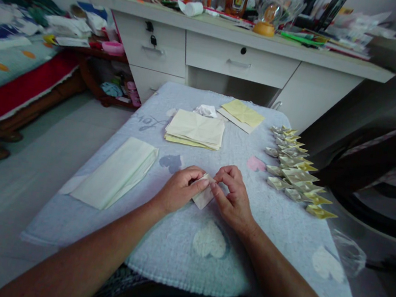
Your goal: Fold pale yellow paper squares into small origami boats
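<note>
Between my two hands is a small piece of folded paper (203,199), pale, with one corner pointing toward me. My left hand (183,186) pinches its left side, the thumb lying on top. On the other side my right hand (231,195) grips the paper's right edge between thumb and fingers. Just beyond the hands lies a stack of cream and yellow paper sheets (195,127). Rows of folded paper boats (296,175), silvery and yellow, stand on the right side of the cloth-covered table (243,244).
Left on the table lies a folded pale green paper bundle (116,173). A yellow sheet (243,111) over a white one and a crumpled white tissue (206,110) are at the back. Behind stands a cluttered white desk (233,59); a bed (16,67) is at left.
</note>
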A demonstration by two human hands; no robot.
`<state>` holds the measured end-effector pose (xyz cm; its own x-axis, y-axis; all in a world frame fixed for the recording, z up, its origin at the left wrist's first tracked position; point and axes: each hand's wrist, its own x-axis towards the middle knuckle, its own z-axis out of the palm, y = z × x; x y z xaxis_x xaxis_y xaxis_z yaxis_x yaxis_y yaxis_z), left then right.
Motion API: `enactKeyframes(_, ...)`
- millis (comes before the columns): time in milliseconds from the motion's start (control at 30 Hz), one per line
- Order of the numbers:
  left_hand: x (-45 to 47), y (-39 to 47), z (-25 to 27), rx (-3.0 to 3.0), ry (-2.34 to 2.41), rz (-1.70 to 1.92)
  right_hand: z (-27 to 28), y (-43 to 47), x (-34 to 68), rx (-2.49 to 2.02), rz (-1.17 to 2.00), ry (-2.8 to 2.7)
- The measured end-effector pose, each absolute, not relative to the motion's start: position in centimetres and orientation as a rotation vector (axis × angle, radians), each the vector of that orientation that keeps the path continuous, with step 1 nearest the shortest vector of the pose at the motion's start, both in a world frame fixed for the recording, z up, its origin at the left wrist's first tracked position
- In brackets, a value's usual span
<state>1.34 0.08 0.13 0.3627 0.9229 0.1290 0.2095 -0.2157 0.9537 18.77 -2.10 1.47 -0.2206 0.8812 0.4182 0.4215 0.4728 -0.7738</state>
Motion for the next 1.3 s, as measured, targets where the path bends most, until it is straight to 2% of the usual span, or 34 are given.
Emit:
enactKeyframes(167,1.41,0.05,0.14,1.703,1.026,0.93,1.54,-2.12,18.81,-1.082,0.673,-1.819)
enactKeyframes(800,1.92,-0.26,0.67,1.918,1.257,0.966,1.14,-2.15,18.27,-1.077,0.455,-1.911)
enactKeyframes(1300,1.81,-0.17,0.45,1.943,1.231,0.976,1.03,-2.09,18.26,-1.057,0.485,-1.91)
